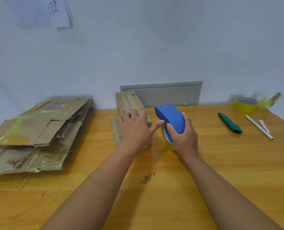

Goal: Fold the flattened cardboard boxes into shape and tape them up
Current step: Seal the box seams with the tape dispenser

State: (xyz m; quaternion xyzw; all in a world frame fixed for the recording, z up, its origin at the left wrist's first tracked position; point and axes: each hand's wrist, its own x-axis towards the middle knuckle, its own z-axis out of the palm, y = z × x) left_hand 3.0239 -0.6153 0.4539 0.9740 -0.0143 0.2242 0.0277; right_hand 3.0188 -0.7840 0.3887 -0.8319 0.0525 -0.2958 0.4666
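Both hands work: left hand (134, 128) presses flat on the box (129, 105) at twelve o'clock, right hand (182, 136) grips the tape holder (170, 117). Tape could go crooked if the box slides.

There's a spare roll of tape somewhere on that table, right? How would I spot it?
Start at the wooden table and look to its far right corner, against the wall. The spare tape roll lies flat there, beyond the green utility knife and white pen. It is the only loose yellow ring, with a grey patterned core.
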